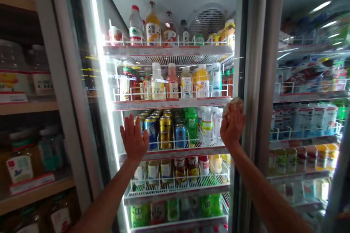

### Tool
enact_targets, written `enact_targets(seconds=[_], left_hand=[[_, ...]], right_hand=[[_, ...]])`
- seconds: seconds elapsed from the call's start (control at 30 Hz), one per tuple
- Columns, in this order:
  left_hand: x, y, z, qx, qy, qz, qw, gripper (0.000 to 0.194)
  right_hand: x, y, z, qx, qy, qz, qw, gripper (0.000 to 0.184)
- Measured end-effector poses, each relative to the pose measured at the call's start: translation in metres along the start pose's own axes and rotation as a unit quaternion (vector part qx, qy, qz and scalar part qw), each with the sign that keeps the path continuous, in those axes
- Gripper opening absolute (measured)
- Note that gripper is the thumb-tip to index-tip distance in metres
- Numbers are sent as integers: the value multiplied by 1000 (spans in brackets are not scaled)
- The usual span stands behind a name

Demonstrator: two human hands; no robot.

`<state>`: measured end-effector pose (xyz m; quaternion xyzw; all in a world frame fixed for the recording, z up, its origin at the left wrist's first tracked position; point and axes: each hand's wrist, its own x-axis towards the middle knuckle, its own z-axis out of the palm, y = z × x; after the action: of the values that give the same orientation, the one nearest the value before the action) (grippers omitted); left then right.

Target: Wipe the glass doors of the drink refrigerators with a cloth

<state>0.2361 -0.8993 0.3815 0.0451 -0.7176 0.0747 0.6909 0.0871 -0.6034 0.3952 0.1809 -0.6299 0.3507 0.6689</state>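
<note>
Left grip point(133, 139) open, fingers spread against the glass cooler door point(113, 131); right grip point(232, 125) curled on a blurred pale lump point(232, 106); bottles and cans point(165, 131) shelved behind, none in hand.

I'm in a shop, standing at a glass-door drinks cooler point(247, 62) stocked with rows of bottles point(158, 82) and cans point(165, 131) for sale. Red-marked price strips point(169, 104) run along its shelf edges, and wooden shelves point(27, 107) of labelled jars point(19, 167) stand just beside it.
</note>
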Motion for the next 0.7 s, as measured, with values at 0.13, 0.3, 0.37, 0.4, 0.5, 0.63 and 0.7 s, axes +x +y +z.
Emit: enact_targets(seconds=[0.13,0.3,0.37,0.4,0.5,0.63,0.7], left_hand=[[-1,0,0,-16,-7,-14,1000,60],[-2,-4,-4,-33,-22,-7,999,57],[-2,-5,-4,-36,-23,-2,999,57],[-2,-5,-4,-33,-23,-2,999,56],[-3,-5,-2,-23,-10,-1,1000,57],[-4,-4,-2,-14,-9,2,1000,57],[-4,-5,-3,-13,-21,-2,1000,57]], right_hand=[[-15,-50,7,50,-48,-11,998,55],[-57,-115,5,94,-205,-213,951,59],[-53,-84,-1,60,-166,-161,971,58],[-48,-62,-4,38,-127,-115,984,57],[-31,-10,-6,-3,18,11,1000,54],[-49,-51,4,51,-29,-32,998,60],[-71,-93,10,90,-140,-117,979,64]])
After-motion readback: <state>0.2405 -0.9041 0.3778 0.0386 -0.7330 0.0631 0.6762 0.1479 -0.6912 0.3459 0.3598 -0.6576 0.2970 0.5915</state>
